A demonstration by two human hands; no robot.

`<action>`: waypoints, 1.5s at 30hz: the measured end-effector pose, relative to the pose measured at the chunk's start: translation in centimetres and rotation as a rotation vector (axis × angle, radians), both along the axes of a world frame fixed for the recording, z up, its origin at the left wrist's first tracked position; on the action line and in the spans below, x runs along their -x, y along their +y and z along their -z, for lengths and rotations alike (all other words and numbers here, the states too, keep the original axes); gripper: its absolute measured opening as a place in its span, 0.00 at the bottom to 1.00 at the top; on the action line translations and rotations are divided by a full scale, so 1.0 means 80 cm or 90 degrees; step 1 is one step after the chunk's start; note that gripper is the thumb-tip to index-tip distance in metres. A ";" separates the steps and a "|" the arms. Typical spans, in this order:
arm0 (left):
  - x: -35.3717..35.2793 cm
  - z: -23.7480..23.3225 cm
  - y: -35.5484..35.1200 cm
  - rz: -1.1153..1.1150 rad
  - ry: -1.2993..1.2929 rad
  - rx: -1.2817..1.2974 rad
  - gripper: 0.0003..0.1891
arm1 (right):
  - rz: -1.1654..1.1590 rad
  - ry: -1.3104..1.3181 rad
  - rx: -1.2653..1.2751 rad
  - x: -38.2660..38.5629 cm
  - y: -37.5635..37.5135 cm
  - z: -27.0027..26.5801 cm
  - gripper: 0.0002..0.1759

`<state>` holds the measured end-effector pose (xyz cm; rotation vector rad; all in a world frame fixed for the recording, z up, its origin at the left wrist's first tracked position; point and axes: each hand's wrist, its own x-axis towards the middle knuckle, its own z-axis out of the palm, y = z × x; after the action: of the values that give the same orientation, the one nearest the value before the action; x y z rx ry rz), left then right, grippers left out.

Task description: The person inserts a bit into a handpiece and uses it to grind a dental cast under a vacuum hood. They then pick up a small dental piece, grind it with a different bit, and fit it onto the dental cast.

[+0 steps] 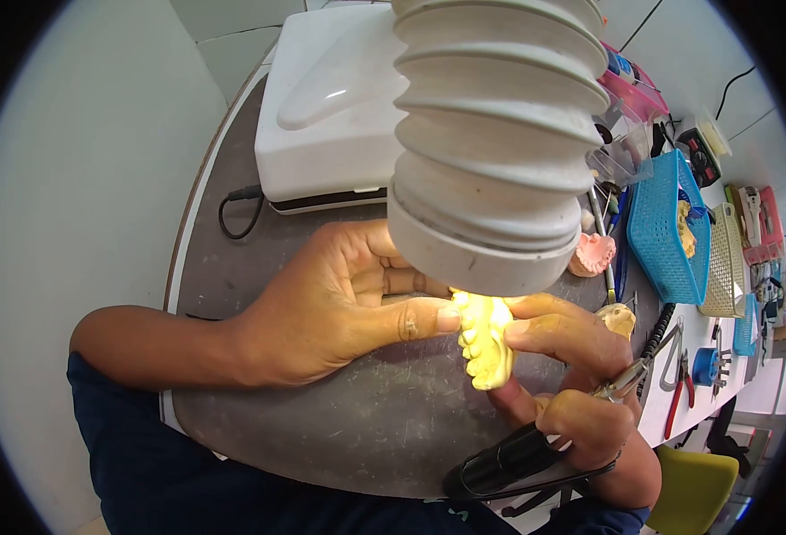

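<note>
A yellowish dental cast (482, 343) with a row of teeth is held in both hands under the end of a white ribbed hose, brightly lit. My left hand (330, 308) pinches its upper left side with the thumb; some of its fingers are behind the hose's rim. The fingers of my right hand (580, 357) grip the cast's right side. That same hand also holds a handpiece with a black body (504, 459) and a metal nose pointing up and right. A tooth-side tip of the handpiece cannot be made out clearly.
The white ribbed hose (500, 134) hangs close above the hands. A white box-shaped device (330, 116) stands at the back left. On the right are a pink cast (593, 255), a blue basket (670, 227), a cream basket (725, 263) and red-handled pliers (678, 397).
</note>
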<state>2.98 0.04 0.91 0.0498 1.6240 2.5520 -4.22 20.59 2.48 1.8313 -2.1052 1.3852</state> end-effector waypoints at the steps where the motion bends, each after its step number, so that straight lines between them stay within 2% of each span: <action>1: 0.000 0.001 0.000 -0.004 0.000 -0.003 0.18 | 0.008 -0.007 -0.001 -0.001 0.000 0.000 0.28; 20: -0.003 -0.007 0.004 -0.023 0.015 0.053 0.18 | 0.005 -0.021 0.006 0.001 0.000 0.002 0.24; 22: -0.004 0.001 0.008 -0.092 0.131 0.057 0.20 | -0.060 -0.013 0.052 0.007 0.000 0.004 0.20; 23: -0.005 0.000 0.007 -0.093 0.131 0.058 0.20 | -0.061 -0.013 0.052 0.007 0.001 0.005 0.20; 25: -0.008 -0.005 0.001 -0.069 0.103 0.163 0.18 | -0.065 -0.063 0.084 0.007 0.003 0.009 0.19; 26: -0.005 -0.003 -0.004 -0.070 0.103 0.163 0.18 | -0.066 -0.063 0.085 0.005 0.003 0.010 0.19; 28: 0.002 0.003 -0.016 -0.093 0.425 0.498 0.14 | -0.048 -0.161 0.113 0.002 0.003 0.011 0.17; 29: 0.000 -0.001 -0.014 -0.094 0.426 0.499 0.14 | -0.049 -0.161 0.113 0.002 0.003 0.012 0.17; 31: -0.002 -0.012 -0.007 -0.128 0.373 0.525 0.07 | -0.033 -0.173 0.105 0.005 0.003 0.012 0.15; 35: -0.001 -0.007 -0.003 -0.175 0.412 0.572 0.10 | -0.009 -0.191 0.093 0.007 0.003 0.011 0.15; 37: 0.000 0.001 -0.006 -0.183 0.453 0.595 0.13 | 0.026 -0.221 0.063 0.005 0.001 0.007 0.20; 45: -0.001 -0.007 -0.008 -0.169 0.382 0.579 0.12 | 0.128 -0.141 0.100 0.001 -0.009 0.009 0.20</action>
<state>3.07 -0.58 1.46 0.5839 3.0280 1.7563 -4.31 19.88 1.74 1.4248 -2.1326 1.7106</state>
